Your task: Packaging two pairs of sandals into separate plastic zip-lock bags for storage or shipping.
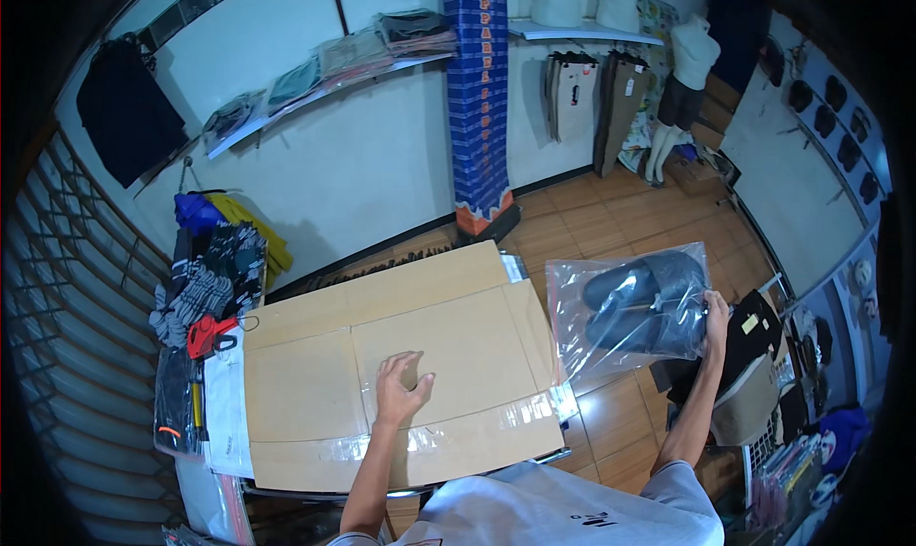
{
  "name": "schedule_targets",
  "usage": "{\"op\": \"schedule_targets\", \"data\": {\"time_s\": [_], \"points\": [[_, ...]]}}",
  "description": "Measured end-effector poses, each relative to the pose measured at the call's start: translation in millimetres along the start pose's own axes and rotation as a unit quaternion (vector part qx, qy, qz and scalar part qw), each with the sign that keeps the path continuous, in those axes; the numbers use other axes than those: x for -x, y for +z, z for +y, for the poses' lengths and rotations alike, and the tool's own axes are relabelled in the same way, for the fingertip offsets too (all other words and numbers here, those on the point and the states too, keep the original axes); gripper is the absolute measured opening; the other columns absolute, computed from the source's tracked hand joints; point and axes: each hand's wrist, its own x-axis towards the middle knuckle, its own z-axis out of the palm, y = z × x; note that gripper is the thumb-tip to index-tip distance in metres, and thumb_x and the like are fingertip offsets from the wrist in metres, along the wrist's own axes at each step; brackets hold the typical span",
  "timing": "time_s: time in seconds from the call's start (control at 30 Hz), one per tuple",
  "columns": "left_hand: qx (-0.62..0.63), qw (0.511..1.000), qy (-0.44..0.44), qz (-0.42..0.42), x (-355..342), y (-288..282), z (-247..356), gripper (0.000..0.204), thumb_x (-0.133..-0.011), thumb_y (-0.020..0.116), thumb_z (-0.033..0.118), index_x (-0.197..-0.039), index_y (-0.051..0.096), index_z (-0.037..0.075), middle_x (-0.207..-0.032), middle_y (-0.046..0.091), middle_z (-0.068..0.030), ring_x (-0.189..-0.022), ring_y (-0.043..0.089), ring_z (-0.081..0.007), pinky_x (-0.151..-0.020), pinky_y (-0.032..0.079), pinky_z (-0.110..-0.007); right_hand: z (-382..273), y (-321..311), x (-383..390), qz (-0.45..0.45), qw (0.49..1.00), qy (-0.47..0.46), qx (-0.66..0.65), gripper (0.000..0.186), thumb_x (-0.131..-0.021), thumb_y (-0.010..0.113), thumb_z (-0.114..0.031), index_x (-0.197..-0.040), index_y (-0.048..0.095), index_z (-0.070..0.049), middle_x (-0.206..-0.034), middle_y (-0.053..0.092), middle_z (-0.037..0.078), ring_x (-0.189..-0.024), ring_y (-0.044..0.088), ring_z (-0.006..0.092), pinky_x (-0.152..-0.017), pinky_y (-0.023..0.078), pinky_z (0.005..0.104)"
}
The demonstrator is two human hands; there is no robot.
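At the far left, we see a red hand tool [208, 337] and, nearer, a yellow-and-black cutter [197, 406]; we should leave both beside the cardboard, because a sharp edge can open thin plastic. To the right of them lies the brown cardboard sheet [301, 384], broad and quite flat, with shiny tape [439, 439] along its near side; we should be careful that the film does not catch there. Our left hand [402, 389] is above the middle of this sheet, with fingers spread and a little bent, holding nothing; we cannot tell if it touches the surface. It is free to support the bag from the other side. Farther right, beyond the cardboard's right edge and over the floor, is the clear plastic bag [566, 303] with a pair of dark sandals [630, 284] inside. At its right edge, our right hand [716, 319] grips the plastic firmly. This one-sided hold probably lets the weight sag to the left, so we should pinch a good fold and hold the bag level.
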Motion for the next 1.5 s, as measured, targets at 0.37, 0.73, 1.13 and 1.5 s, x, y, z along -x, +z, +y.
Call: {"op": "schedule_targets", "data": {"time_s": [0.37, 0.73, 1.13, 1.5], "points": [[0.157, 0.985, -0.063, -0.018, 2.2, 17.2, 6.9, 0.044, -0.081, 0.076, 0.018, -0.120, 0.064, 0.003, -0.108, 0.066, -0.0097, -0.102, 0.060, -0.0210, -0.091, 0.047, -0.035, -43.2, 14.8, 35.0, 0.007, 0.986, 0.009, -0.168, 0.015, -0.095, 0.061, -0.022, -0.090, 0.064, -0.008, -0.086, 0.061, -0.002, -0.081, 0.059, 0.0087, -0.077, 0.049, 0.0244], [0.606, 0.742, -0.284, 0.034, 35.4, -24.5, -2.2, 0.054, -0.103, 0.048, 0.043, -0.143, 0.043, 0.006, -0.117, 0.061, -0.0121, -0.102, 0.061, -0.0215, -0.091, 0.050, -0.035, -49.9, 250.5, 70.2, -0.304, 0.944, 0.123, -0.043, 0.010, -0.091, 0.062, -0.012, -0.084, 0.066, -0.006, -0.081, 0.065, 0.001, -0.079, 0.058, 0.0104, -0.076, 0.044, 0.0247], [0.453, 0.800, -0.362, 0.154, 113.3, -59.5, -45.5, 0.019, -0.099, 0.061, 0.020, -0.105, 0.059, 0.003, -0.091, 0.064, -0.0066, -0.079, 0.067, -0.0177, -0.068, 0.059, -0.032, 56.1, 401.1, 83.9, -0.459, 0.881, 0.001, 0.110, 0.007, -0.091, 0.060, -0.007, -0.088, 0.066, -0.003, -0.086, 0.069, 0.005, -0.079, 0.063, 0.0131, -0.074, 0.047, 0.0264], [0.420, 0.830, -0.363, 0.051, 101.1, -84.8, -69.7, 0.023, -0.102, 0.054, 0.018, -0.096, 0.058, -0.003, -0.083, 0.064, -0.0120, -0.070, 0.069, -0.0202, -0.059, 0.059, -0.030, -14.0, 285.4, 187.8, -0.120, 0.978, -0.134, 0.104, 0.009, -0.091, 0.057, -0.001, -0.098, 0.060, 0.005, -0.084, 0.067, 0.007, -0.079, 0.065, 0.0138, -0.071, 0.052, 0.0254]]}}
